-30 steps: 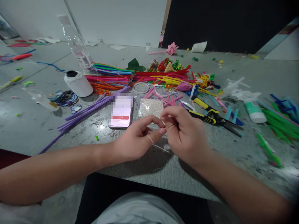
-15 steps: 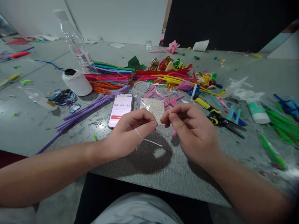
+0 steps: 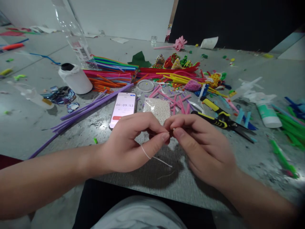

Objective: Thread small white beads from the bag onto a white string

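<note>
My left hand (image 3: 135,146) is closed in a pinch on a thin white string (image 3: 162,161). The string crosses the thumb, and one end hangs free below the hand. My right hand (image 3: 205,149) pinches a tiny pale bead (image 3: 174,129) between thumb and forefinger. Both sets of fingertips meet or nearly meet above the table; whether the string passes through the bead is too small to tell. Just beyond the fingers lies a clear bag of small white beads (image 3: 157,107), partly covered by my hands. A phone (image 3: 124,105) showing a timer lies behind my left hand.
Yellow-black pliers (image 3: 218,116) and scissors (image 3: 240,129) lie right. Purple pipe cleaners (image 3: 83,113) stretch left, near a white bottle (image 3: 77,79) and a tall clear bottle (image 3: 73,38). Coloured pipe cleaner bundles (image 3: 114,71) lie behind. A glue bottle (image 3: 269,111) lies far right.
My left hand has moved right, bringing its fingertips up to those of my right hand. The string's free end has swung lower and to the right. The camera view has shifted slightly.
</note>
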